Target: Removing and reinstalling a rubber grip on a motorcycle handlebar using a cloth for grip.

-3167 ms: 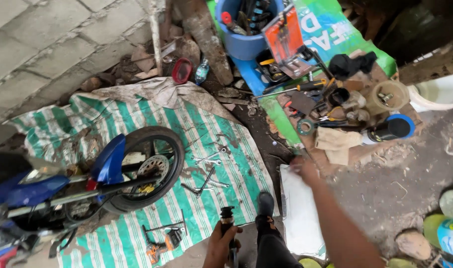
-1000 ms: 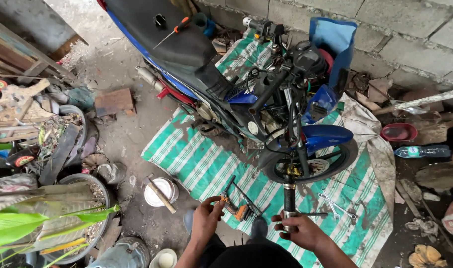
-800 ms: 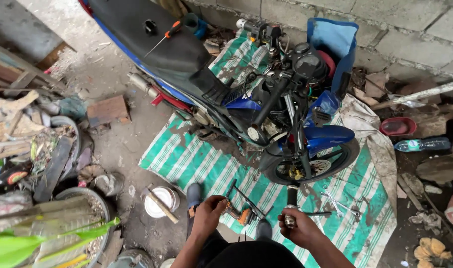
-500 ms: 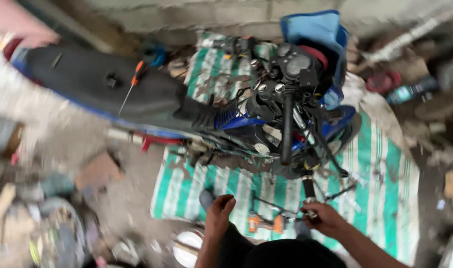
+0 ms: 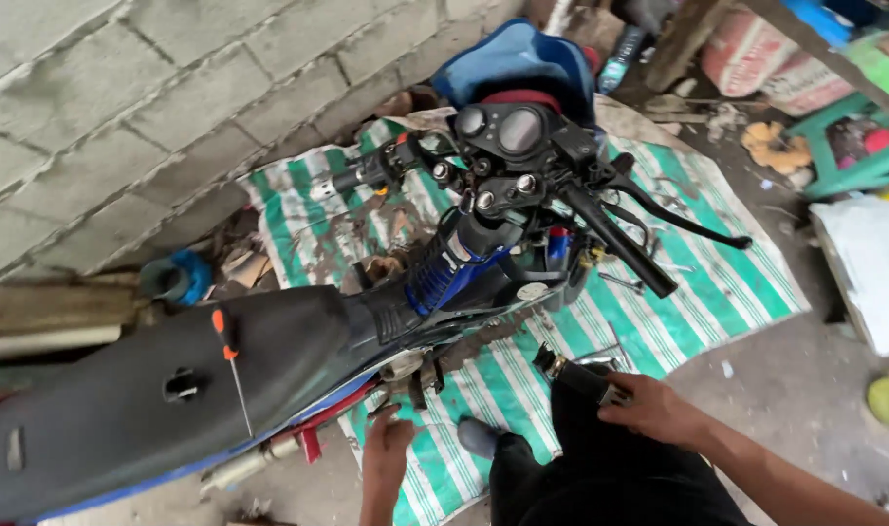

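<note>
The motorbike's seat (image 5: pixel 152 390) is matt black, smooth vinyl, and the screwdriver (image 5: pixel 232 365) lying on it has a thin metal shaft and an orange plastic handle. Beneath lies a woven, green-and-white striped plastic sheet (image 5: pixel 727 282), grimy, beside a rough grey block wall (image 5: pixel 123 107).

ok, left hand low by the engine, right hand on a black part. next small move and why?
Probably steady the motorcycle: the left hand touches its underside while the right hand grips a black tube-like part, and a screwdriver lies loose on the seat.

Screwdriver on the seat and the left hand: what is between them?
In the head view, black seat surface and the motorcycle's blue lower edge separate the screwdriver from the left hand.
</note>
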